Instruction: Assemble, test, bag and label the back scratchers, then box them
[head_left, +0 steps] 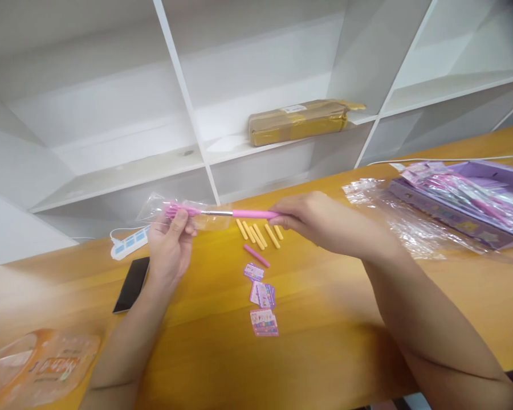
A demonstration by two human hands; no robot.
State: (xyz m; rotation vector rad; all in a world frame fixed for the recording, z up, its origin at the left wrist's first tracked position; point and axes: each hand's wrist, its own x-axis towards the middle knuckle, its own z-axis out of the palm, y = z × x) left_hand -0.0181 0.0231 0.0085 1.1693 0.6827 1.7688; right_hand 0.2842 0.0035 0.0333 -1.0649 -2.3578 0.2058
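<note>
Scratcher (251,214): level above the table (325,353), between both hands; probably light, stiff, smooth rod; handle looks the surest hold.
Left hand (170,246): thumb and fingers pinch the pronged end.
Right hand (310,219): curled round handle's end, hiding its tip.
Unclear: whether clear wrap (209,220) covers the prongs.

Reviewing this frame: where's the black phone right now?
In the head view, the black phone lies on the left part of the table, just left of the left forearm, on the near side of the white power strip.
</note>
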